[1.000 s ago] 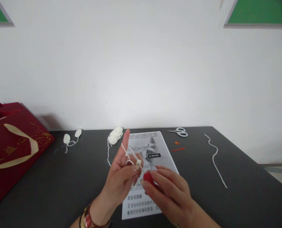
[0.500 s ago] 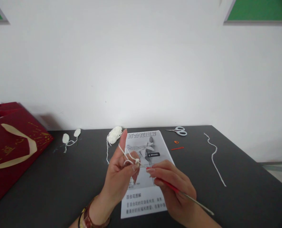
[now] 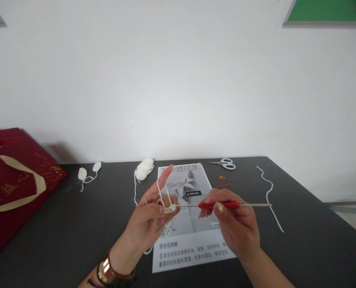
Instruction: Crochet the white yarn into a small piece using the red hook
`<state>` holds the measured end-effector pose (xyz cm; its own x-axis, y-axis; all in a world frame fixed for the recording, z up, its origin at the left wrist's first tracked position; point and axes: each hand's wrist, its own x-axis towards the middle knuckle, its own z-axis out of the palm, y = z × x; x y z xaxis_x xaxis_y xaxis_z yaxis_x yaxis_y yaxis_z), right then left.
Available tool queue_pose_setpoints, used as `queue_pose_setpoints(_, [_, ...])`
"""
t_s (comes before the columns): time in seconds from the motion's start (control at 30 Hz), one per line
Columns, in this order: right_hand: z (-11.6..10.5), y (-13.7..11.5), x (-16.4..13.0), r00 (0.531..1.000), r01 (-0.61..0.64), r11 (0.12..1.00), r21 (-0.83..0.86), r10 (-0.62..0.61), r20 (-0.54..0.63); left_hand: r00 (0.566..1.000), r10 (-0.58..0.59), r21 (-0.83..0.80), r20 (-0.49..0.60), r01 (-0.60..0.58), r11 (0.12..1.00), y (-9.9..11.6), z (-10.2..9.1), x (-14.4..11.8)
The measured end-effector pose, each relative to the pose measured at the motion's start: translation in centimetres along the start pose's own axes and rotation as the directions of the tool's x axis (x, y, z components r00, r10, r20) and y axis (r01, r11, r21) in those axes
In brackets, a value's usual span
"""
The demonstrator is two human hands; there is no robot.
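Holding a small white crochet piece [image 3: 172,208] pinched between thumb and fingers, your left hand [image 3: 149,222] keeps its index finger raised with white yarn [image 3: 160,191] looped over it. Your right hand [image 3: 236,224] is closed around a red-handled crochet hook [image 3: 220,205], lying level, its metal tip touching the piece. Beneath both hands lies a printed instruction sheet [image 3: 193,252]. Beyond your left hand sits a yarn ball [image 3: 144,170]; beyond your right, scissors [image 3: 226,163].
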<state>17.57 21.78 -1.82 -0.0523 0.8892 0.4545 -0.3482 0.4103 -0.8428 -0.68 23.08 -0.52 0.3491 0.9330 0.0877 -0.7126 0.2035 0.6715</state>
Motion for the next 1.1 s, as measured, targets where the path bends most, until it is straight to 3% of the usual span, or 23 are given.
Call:
queue_pose_setpoints(0.43, [-0.6, 0.3, 0.5, 0.996, -0.09, 0.996, 0.028, 0.09, -0.01, 0.999, -0.035, -0.08, -0.005, 0.035, 0.996, -0.2, -0.4, 0.3])
queue_pose_setpoints(0.6, [-0.3, 0.2, 0.9, 0.986, -0.156, 0.978, 0.138, 0.162, -0.03, 0.999, -0.038, -0.068, 0.03, 0.04, 0.997, -0.3, -0.6, 0.5])
queue_pose_setpoints(0.73, [0.1, 0.4, 1.5, 0.951, -0.273, 0.918, 0.286, 0.302, -0.062, 0.999, -0.02, -0.023, 0.041, 0.021, 1.0, -0.4, -0.8, 0.6])
queue_pose_setpoints(0.93, [0.5, 1.4, 1.8, 0.861, -0.429, 0.784, 0.449, 0.505, -0.06, 1.0, 0.011, 0.148, 0.003, -0.012, 0.989, -0.8, -0.7, 0.6])
queue_pose_setpoints(1.1, [0.8, 1.8, 1.4, 0.838, -0.462, 0.76, 0.458, 0.543, -0.057, 0.995, 0.075, 0.242, -0.066, -0.056, 0.969, -2.0, -0.4, 0.7])
